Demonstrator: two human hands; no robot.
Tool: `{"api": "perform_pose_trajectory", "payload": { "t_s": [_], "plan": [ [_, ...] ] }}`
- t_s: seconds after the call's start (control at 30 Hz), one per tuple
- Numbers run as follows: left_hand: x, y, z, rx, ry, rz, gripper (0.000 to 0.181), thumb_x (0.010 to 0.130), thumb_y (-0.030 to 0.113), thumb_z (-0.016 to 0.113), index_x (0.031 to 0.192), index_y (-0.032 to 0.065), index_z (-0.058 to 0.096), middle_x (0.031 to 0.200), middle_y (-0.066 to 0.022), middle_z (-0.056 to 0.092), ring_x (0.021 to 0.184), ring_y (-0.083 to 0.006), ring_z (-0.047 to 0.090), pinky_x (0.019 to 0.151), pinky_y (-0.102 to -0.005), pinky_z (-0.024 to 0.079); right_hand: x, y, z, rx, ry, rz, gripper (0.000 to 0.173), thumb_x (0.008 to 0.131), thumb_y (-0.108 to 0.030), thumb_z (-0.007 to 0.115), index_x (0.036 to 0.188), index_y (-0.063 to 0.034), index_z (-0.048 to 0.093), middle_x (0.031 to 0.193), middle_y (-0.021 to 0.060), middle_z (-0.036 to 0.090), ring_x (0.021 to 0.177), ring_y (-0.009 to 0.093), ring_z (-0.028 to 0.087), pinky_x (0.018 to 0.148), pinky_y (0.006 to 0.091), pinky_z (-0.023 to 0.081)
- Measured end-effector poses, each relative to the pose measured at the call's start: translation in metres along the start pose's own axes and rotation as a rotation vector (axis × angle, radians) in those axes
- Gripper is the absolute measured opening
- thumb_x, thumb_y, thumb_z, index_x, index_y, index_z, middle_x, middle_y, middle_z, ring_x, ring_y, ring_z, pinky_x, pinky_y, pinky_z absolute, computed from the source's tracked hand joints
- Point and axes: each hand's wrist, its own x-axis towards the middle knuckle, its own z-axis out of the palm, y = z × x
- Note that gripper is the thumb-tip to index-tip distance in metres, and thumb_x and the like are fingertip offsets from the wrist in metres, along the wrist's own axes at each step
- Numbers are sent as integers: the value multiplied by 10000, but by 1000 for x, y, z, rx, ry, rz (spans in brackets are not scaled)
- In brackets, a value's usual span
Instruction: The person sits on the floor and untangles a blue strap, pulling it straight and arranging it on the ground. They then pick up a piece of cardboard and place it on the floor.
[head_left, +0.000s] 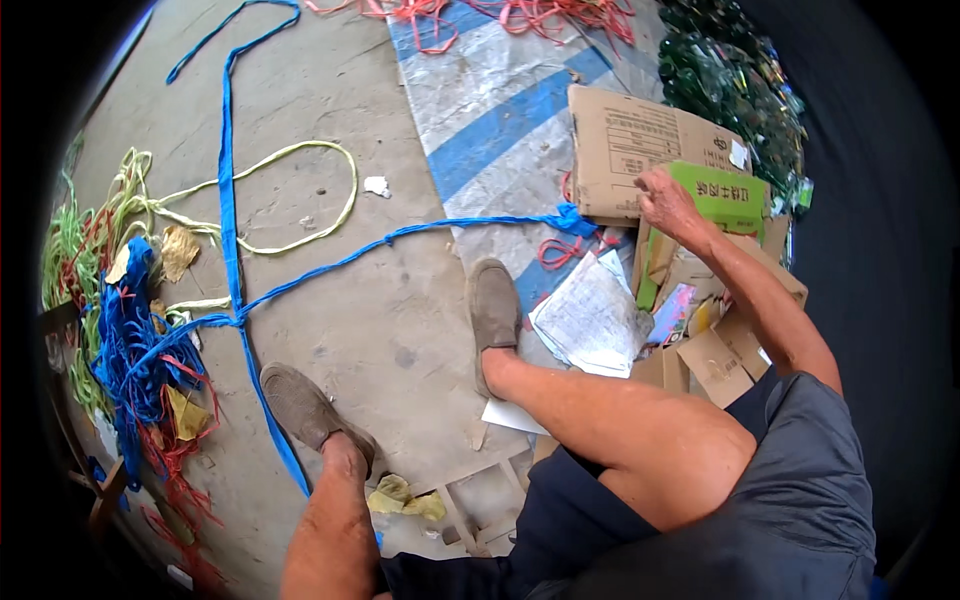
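Note:
My right hand (666, 201) is at the pile of flattened cardboard to the right, its fingers curled. It lies over the face of a large brown cardboard sheet (622, 142) and against the left end of a green printed carton (724, 199). Whether the fingers pinch an edge is hidden. My left hand is out of view. Below the right hand lie a stack of pale, worn paper sheets (592, 315), a pink and purple printed carton (671, 311) and an open brown carton (724, 360).
Blue cloth strips (229, 180) cross on the concrete floor (360, 307); one runs to the cardboard. Tangled blue strips (127, 337) and a yellow-green cord (330, 146) lie left. A blue-and-white striped tarp (480, 127) extends under the cardboard. Green bottles (720, 82) are heaped at upper right.

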Motion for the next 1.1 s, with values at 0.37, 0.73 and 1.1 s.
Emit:
{"api": "perform_pose_trajectory", "payload": {
  "t_s": [0.37,0.73,1.1],
  "plan": [
    [-16,93,10,70,-171,186,181,902,89,648,1063,6,647,935,-199,662,839,-325,637,800,-413,519,-272,77,83,665,67,820,292,834,-172,718,1081,-16,727,933,137,745,872,219,710,832,350,568],
    [-62,155,21,196,-271,365,194,911,103,647,1081,11,650,962,-189,665,861,-314,639,817,-406,517,-414,24,128,682,104,808,269,837,-171,659,1035,-4,730,992,191,752,967,343,721,880,402,555],
    [-117,199,42,265,-343,480,206,920,118,646,1099,16,653,989,-178,669,882,-303,642,834,-399,514,-604,49,218,902,220,1296,311,856,-202,721,1105,-19,686,988,105,729,830,213,700,698,355,587]
  ]
}}
